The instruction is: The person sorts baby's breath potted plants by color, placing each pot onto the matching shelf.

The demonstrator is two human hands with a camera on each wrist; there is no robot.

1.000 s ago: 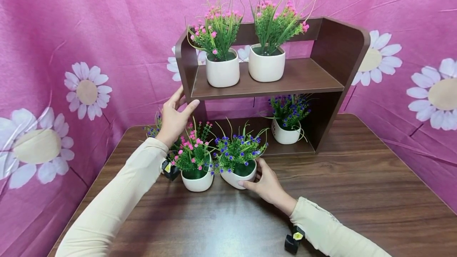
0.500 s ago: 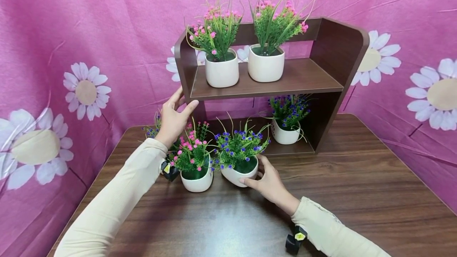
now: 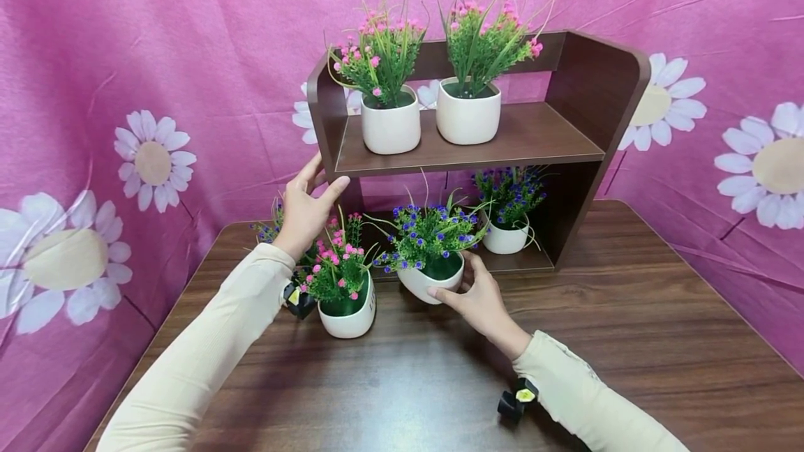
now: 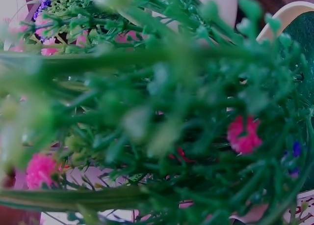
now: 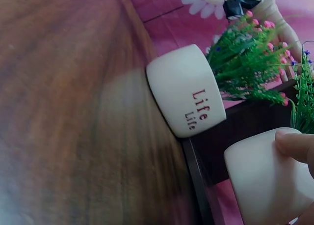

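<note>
Left hand is touching the shelf at its left side, thumb spread apart from fingers, probably steadying it. Pink plant is standing upright on the table, lettering facing right. Blue plant is hanging slightly tilted in front of the shelf's lower half, apparently off the table. Right hand is clamping its pot, thumb near side, fingers round the right, likely keeping flowers uncrushed.
</note>
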